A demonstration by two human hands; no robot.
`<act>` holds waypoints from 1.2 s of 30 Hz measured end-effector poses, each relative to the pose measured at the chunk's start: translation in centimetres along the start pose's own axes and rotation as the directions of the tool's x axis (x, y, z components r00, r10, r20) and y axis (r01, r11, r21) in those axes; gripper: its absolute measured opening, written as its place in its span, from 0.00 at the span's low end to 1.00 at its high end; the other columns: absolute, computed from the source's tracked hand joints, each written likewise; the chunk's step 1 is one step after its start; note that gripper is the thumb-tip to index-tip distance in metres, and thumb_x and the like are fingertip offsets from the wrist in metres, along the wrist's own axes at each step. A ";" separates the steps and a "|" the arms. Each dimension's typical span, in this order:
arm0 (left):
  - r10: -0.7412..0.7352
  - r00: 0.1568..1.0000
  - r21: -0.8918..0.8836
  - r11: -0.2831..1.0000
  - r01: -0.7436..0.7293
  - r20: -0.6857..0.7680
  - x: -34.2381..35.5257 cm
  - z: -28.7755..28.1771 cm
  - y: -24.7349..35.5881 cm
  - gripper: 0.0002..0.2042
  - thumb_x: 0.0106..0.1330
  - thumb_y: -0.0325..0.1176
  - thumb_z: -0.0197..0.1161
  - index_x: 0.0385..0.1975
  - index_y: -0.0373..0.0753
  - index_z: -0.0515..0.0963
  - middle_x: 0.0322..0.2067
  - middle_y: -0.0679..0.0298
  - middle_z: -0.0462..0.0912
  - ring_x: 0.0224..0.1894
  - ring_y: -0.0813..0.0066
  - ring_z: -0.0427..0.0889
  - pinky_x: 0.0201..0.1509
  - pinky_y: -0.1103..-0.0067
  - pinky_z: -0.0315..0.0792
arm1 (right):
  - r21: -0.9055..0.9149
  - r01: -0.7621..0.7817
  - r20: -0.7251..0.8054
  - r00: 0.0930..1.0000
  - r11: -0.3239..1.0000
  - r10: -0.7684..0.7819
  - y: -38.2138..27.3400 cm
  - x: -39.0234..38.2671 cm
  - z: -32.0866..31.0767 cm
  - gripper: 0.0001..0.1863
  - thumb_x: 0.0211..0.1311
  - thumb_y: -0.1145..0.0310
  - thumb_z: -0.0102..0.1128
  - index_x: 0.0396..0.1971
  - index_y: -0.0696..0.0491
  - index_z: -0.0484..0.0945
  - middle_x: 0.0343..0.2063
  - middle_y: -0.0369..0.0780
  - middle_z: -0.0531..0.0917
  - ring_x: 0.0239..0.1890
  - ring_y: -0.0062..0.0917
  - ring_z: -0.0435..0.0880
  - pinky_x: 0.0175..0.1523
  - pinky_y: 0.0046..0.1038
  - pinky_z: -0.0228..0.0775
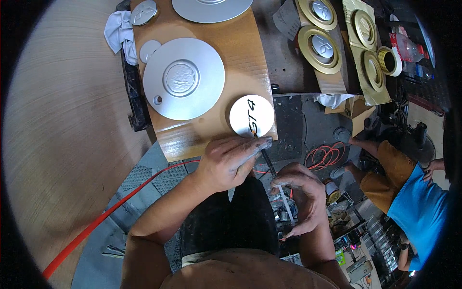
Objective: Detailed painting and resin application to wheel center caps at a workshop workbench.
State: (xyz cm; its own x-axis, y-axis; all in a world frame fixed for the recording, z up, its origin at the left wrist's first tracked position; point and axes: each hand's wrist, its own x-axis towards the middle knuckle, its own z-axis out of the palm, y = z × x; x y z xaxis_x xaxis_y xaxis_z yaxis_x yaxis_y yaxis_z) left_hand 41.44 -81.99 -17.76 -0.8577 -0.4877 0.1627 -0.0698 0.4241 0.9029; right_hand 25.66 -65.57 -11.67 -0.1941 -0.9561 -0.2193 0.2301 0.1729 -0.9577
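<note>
A round white disc (242, 117) with black lettering is at the near right corner of the brown board (243, 58). A slim stick-like tool (269, 164), dark at its upper part and pale lower down, slants between my hands; its exact kind cannot be made out. My left hand (230, 161) is closed at the disc's near edge, fingers pressed around the tool's upper part. My right hand (305, 195) curls around its pale lower part. A large silver round cover (207, 74) with a small hole lies on the board, left of the disc.
Another silver cover (211, 12), a small silver cap (144, 12) and a white cloth (120, 32) are farther off. Gold rings (304, 51) and a tape roll (396, 61) sit at right. A red hose (106, 214) crosses at left. Someone in a blue shirt (418, 212) is at right.
</note>
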 end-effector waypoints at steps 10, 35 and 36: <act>-0.017 1.000 -0.010 1.000 0.017 0.013 0.0 0.0 0.0 0.18 0.59 0.23 0.62 0.51 0.36 0.79 0.35 0.53 0.85 0.36 0.59 0.86 0.42 0.68 0.81 | 0.010 -0.010 -0.017 1.000 1.000 0.010 0.0 0.0 0.2 0.47 0.25 0.50 0.83 0.50 0.63 0.80 0.41 0.47 0.81 0.38 0.31 0.81 0.45 0.29 0.72; -0.057 0.974 -0.040 0.997 0.067 0.221 -2.4 3.5 4.1 0.23 0.59 0.26 0.63 0.57 0.36 0.75 0.38 0.54 0.85 0.36 0.58 0.85 0.41 0.68 0.80 | -0.042 -0.145 -0.027 0.989 0.988 0.144 -0.7 -7.8 0.4 0.53 0.22 0.46 0.86 0.54 0.60 0.77 0.45 0.47 0.81 0.48 0.39 0.80 0.53 0.36 0.70; -0.058 0.971 -0.029 0.997 0.067 0.230 -3.0 4.2 4.4 0.23 0.59 0.26 0.63 0.57 0.36 0.75 0.38 0.54 0.85 0.36 0.58 0.85 0.41 0.68 0.80 | 0.011 -0.193 -0.067 0.979 0.981 0.193 -0.3 -8.5 0.4 0.54 0.21 0.46 0.86 0.55 0.60 0.76 0.46 0.46 0.81 0.47 0.38 0.80 0.53 0.36 0.70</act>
State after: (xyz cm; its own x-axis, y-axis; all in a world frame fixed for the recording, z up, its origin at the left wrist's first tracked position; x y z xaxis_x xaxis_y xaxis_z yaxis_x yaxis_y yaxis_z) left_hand 41.57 -75.40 -15.94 -0.9463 -0.3230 0.0141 -0.1121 0.3687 0.9228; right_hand 27.65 -57.57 -9.42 -0.2096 -0.8868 -0.4120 0.2739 0.3512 -0.8953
